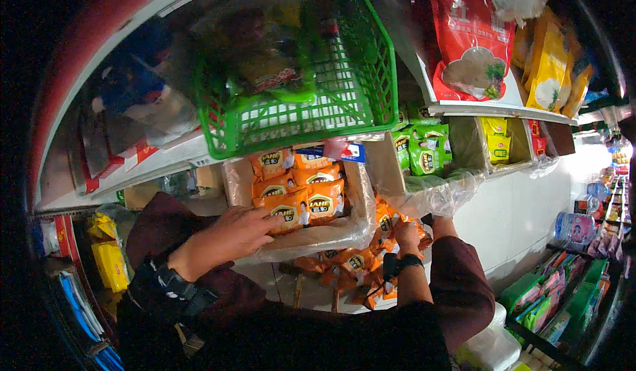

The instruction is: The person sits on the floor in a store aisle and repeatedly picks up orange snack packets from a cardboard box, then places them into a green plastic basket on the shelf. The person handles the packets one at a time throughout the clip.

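My left hand (236, 234) rests with spread fingers on an orange snack packet (282, 212) at the near left of a plastic-lined cardboard box (365, 207). Several orange packets lie in rows in that box. To its right, my right hand (408, 234) is low among a heap of loose orange packets (355, 261) near the floor; its fingers are curled at a packet, and whether they grip it is unclear. A black strap with a small device is around the right wrist.
A green plastic basket (303, 132) stands on the shelf above the box. Right of the box are cartons with green packets (427, 152) and yellow packets (498, 142). A red bag (472, 43) stands on the upper right shelf. Green crates (526, 291) and a large water bottle (575, 228) are at right.
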The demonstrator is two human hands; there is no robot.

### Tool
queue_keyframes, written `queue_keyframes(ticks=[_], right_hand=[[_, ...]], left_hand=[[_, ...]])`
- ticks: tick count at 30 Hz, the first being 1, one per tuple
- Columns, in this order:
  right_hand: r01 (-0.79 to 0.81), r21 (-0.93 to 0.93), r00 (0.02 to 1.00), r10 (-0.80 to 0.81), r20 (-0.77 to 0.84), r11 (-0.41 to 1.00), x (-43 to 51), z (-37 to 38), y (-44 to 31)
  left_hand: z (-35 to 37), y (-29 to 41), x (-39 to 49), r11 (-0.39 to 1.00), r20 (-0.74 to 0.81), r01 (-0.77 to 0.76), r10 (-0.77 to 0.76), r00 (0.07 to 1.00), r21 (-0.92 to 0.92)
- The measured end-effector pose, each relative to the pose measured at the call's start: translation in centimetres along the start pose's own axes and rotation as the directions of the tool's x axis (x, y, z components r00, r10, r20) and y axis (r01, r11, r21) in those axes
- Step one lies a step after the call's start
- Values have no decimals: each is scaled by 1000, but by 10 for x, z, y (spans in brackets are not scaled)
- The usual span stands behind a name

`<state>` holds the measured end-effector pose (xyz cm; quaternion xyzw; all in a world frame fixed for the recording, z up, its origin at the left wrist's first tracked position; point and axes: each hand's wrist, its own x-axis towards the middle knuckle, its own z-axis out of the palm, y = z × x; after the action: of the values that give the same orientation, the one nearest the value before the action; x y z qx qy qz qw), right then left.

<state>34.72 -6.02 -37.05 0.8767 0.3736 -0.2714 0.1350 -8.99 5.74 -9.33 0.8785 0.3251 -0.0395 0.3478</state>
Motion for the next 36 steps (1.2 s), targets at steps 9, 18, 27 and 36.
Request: queue_keyframes(ticks=[9,18,27,36], right_hand=[[682,66,728,-685,24,728,-94,-112,24],[418,838,725,-685,-76,350,-272,-215,-18],[320,944,560,-819,-123,77,-349,-193,-166],[544,806,720,-624,-305,234,-296,-214,-114]], left_hand=[[11,-6,3,998,-38,-20,23,999,66],[65,49,17,604,-257,-346,232,938,-718],[53,58,-48,278,-350,-391,188,918,-877],[58,45,-59,378,-100,-105,34,994,-920]])
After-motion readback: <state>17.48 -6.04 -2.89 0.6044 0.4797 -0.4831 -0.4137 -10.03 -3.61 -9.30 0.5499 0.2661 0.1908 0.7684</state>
